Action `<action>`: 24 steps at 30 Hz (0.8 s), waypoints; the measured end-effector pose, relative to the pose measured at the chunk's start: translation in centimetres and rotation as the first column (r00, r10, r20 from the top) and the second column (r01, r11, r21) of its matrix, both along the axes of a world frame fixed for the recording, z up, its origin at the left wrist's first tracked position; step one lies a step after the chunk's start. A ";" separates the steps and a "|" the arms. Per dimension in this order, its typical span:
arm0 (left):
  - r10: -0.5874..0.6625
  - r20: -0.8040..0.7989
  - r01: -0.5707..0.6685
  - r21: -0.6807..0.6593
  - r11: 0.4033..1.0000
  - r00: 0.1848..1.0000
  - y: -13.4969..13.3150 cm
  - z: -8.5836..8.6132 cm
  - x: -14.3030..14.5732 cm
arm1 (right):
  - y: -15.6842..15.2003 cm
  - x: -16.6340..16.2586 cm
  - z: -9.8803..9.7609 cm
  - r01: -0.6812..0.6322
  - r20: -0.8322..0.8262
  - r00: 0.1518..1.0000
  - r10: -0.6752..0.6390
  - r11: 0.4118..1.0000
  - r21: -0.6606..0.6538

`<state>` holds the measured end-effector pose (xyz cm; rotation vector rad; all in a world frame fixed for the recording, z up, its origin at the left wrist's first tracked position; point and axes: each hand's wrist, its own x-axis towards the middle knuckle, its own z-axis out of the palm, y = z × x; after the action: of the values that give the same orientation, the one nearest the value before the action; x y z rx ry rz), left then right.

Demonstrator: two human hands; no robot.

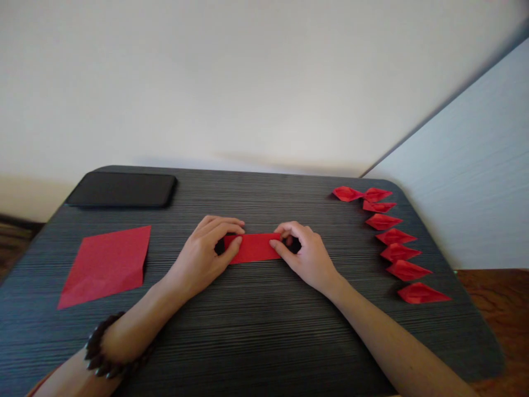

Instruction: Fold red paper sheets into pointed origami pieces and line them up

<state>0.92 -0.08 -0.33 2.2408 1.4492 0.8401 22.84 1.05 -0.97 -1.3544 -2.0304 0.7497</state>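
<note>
A red paper strip (257, 248), folded into a long narrow rectangle, lies at the middle of the dark table. My left hand (212, 242) pinches its left end, the thumb on top and the fingers along the far edge. At the right end, my right hand (303, 251) grips the strip's far corner between thumb and curled fingers. The fingers' undersides are hidden. To the left lies a flat red paper sheet (107, 266) with one slightly raised edge.
Several folded red paper boats (400, 252) stand in a column along the right side of the table (264, 342). A black phone (122, 189) lies at the back left. Behind the table rises a pale wall (248, 82), with a light panel (467, 165) at the right.
</note>
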 end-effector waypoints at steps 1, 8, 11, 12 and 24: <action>-0.020 -0.046 0.023 0.065 0.998 0.999 -0.1 -0.1 0.0 | 0.0 0.0 -0.1 0.016 0.008 1.000 -0.016 1.000 -0.002; -0.245 -0.382 0.325 0.159 0.932 0.891 -0.3 -0.7 0.1 | 0.2 -0.1 -0.6 0.053 0.094 0.994 -0.062 0.994 0.097; -0.244 -0.415 0.333 0.156 0.930 0.876 -0.4 -0.7 0.1 | 0.2 0.0 -0.7 0.054 0.104 0.992 -0.066 0.991 0.119; -0.239 -0.421 0.327 0.150 0.933 0.875 -0.5 -0.7 0.2 | 0.2 0.0 -0.7 0.052 0.108 0.992 -0.065 0.991 0.126; -0.247 -0.391 0.295 0.066 0.953 0.887 -0.5 -0.4 -1.4 | 0.0 0.4 -0.7 -0.297 0.235 0.942 0.240 0.922 0.249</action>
<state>-0.43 -0.61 -0.68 2.7358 1.2080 0.4305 23.25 1.02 -1.66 -1.0334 -2.4113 0.4247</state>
